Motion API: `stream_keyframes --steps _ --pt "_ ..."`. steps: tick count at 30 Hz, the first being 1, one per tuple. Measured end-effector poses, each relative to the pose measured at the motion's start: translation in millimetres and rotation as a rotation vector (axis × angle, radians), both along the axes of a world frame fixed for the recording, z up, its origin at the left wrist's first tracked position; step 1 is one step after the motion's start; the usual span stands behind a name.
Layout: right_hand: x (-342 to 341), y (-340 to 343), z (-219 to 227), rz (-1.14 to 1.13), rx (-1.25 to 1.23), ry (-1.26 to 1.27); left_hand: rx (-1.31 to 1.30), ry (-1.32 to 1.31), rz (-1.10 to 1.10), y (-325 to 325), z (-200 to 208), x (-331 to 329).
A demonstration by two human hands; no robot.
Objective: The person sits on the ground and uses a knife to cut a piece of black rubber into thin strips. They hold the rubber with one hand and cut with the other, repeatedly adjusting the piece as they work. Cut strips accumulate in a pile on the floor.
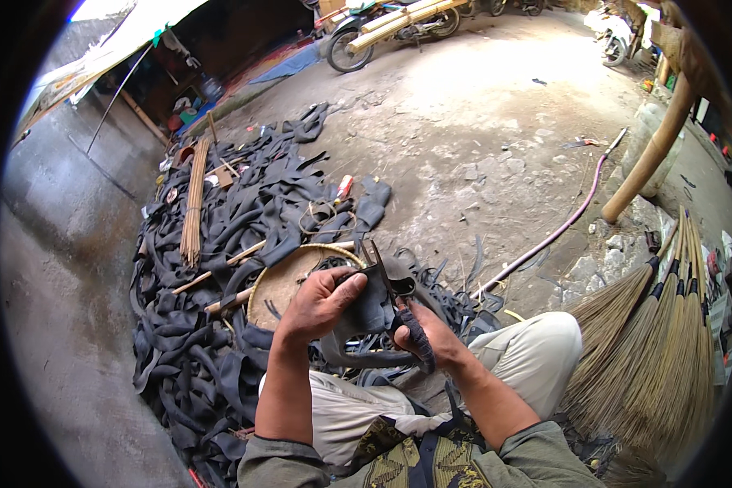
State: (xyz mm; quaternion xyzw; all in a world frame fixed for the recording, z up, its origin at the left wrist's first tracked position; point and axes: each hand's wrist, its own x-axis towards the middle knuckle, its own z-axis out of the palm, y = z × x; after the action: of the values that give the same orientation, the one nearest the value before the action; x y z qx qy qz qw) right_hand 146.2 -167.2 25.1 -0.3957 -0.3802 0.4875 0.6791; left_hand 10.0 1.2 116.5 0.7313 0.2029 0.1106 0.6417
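Note:
My left hand (pixel 319 304) pinches a piece of black rubber (pixel 367 306), thumb on top, in front of my lap. My right hand (pixel 437 332) is closed around the dark, wrapped handles of a pair of scissors (pixel 417 337). The scissor blades point up and away, spread slightly, with the rubber at them. A curled end of the rubber lies just right of the blades, and a longer band hangs below toward my legs. Beyond my left hand stands a round woven tray (pixel 291 281) with thin rubber strips at its right side.
A heap of black rubber pieces (pixel 244 203) covers the ground at left, with a bundle of thin sticks (pixel 194 203) on it. Grass brooms (pixel 642 342) lean at right. A pink hose (pixel 565 224) and a wooden post (pixel 654 154) are farther off. Motorcycles (pixel 394 32) stand behind.

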Motion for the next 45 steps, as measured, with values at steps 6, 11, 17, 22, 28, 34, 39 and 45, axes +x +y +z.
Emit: stream_keyframes --steps 6,11,17,22,28,34,39,45 --pt "13 -9 -1 0.076 -0.166 0.153 -0.085 -0.006 -0.014 3 -8 20" --pt "21 -7 0 -0.204 0.037 0.164 -0.072 -0.026 -0.112 8 -6 34" --pt "58 -7 -8 -0.701 -0.052 0.479 0.027 -0.326 0.152 43 1 28" --pt "61 -1 -28 -0.737 -0.187 0.603 -0.029 -0.227 0.284 65 -11 -9" --pt "43 11 -66 -0.505 -0.410 0.408 -0.080 0.039 0.785 113 -56 -57" --pt "29 25 -129 -0.405 -0.714 0.072 -0.271 -0.045 1.155 175 -136 -99" --pt "30 15 -185 -0.372 -0.977 -0.149 -0.267 0.210 1.484 190 -206 -92" --pt "21 10 -212 -0.098 -1.110 -0.545 -0.338 0.206 1.363 168 -293 -47"
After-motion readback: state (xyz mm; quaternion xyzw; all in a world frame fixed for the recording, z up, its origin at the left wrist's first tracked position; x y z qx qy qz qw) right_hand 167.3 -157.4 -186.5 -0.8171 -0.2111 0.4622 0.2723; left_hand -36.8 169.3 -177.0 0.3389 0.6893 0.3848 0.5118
